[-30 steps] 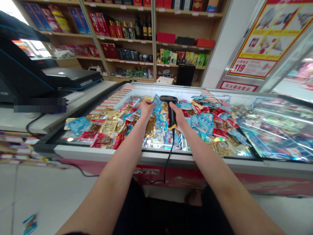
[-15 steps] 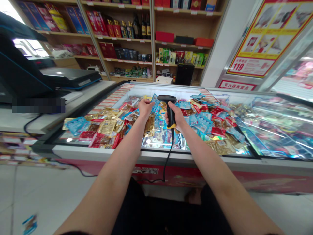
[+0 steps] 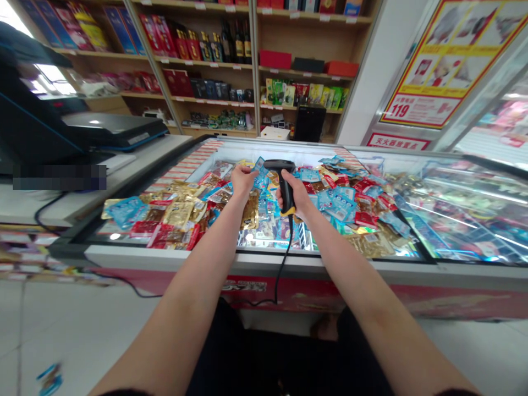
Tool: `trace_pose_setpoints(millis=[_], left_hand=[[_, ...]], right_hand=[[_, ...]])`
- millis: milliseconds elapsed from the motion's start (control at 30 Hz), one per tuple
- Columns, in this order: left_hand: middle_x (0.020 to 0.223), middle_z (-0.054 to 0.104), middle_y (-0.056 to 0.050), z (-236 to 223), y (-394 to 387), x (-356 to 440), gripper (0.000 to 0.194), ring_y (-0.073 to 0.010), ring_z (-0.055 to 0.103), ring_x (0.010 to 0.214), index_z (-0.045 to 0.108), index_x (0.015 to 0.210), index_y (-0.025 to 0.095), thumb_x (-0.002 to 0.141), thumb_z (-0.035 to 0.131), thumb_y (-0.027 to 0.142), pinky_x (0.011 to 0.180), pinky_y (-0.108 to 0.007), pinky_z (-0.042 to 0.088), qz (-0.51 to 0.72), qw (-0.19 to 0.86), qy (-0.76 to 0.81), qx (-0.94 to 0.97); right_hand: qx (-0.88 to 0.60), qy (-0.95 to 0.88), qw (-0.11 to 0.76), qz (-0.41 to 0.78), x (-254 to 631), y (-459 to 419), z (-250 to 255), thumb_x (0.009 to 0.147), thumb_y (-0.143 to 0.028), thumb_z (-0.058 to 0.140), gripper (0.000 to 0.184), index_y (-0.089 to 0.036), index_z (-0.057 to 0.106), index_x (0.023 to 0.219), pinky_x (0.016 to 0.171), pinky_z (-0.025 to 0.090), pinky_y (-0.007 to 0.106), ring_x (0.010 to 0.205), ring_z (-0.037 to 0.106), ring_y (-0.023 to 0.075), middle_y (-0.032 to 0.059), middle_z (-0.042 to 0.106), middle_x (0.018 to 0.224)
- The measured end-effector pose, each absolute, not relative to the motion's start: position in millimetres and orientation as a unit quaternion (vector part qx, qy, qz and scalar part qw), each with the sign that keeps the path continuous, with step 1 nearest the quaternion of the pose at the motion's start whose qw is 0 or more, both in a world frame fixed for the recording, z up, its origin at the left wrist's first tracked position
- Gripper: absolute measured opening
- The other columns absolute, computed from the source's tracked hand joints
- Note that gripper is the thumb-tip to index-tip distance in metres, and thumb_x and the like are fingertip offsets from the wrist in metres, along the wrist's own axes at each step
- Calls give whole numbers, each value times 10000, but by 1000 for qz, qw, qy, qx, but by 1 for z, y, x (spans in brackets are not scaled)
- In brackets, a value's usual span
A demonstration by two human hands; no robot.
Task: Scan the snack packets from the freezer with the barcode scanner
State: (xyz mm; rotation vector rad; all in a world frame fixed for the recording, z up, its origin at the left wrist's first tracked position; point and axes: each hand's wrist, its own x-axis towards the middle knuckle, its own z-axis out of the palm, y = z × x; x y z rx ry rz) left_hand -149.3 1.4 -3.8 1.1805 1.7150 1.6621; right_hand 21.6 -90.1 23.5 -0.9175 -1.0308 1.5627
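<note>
- Black plastic with a yellow base, the scanner (image 3: 287, 193) stands roughly upright in the right grip (image 3: 297, 193) in the head view; that grip is wrapped around the handle, and the scanner's head reaches toward the left grip.
- The left grip (image 3: 242, 181) pinches a blue packet (image 3: 259, 166) by its edge, just beside the scanner's head; whether a printed code faces the scanner, I cannot tell.
- Gold packets (image 3: 181, 209) and red packets (image 3: 175, 235) lie heaped left of the left grip, on the display freezer (image 3: 157, 256); more blue packets (image 3: 338, 203) lie right of the right grip.
- A creased or tilted packet could well give a poor reading, since only its edge seems held; it might also slip loose.
- Similar blue packets close to both grips could be mixed up if the held one dropped.
- The cord (image 3: 282, 267) hangs below the right grip over the freezer's front; snagging there could tug the scanner aside.
</note>
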Motion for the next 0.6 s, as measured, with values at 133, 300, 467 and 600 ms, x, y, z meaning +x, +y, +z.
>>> trace_pose_setpoints(millis=[133,300,467,600], left_hand=[[696,567,52,-1,-1,-140,277,-134,589,704,527,767,215,655,772,154,715,-257,504,627,257,603,422],[752,633,55,0,-10,-118,353,-113,596,602,575,1024,213,699,696,146,585,-232,512,634,362,526,436],[791,655,35,4,-20,-83,388,-113,640,634,604,1070,198,707,707,109,625,-249,579,612,400,497,467],[813,648,28,9,-18,-45,355,-112,650,666,607,1054,195,736,720,86,677,-276,615,607,421,483,470]], right_hand=[[-387,-429,505,641,23,-90,24,893,-723,737,525,-217,595,876,322,451,212,335,534,119,-31,620,497],[-394,-421,530,621,38,-87,25,931,-656,724,465,-219,583,861,323,443,219,331,526,123,-33,604,479],[-412,-387,594,572,72,-90,33,932,-622,729,432,-220,576,887,328,423,226,329,515,117,-45,599,494],[-422,-376,644,516,104,-96,38,902,-642,729,442,-228,572,886,345,419,234,356,525,122,-49,595,508]])
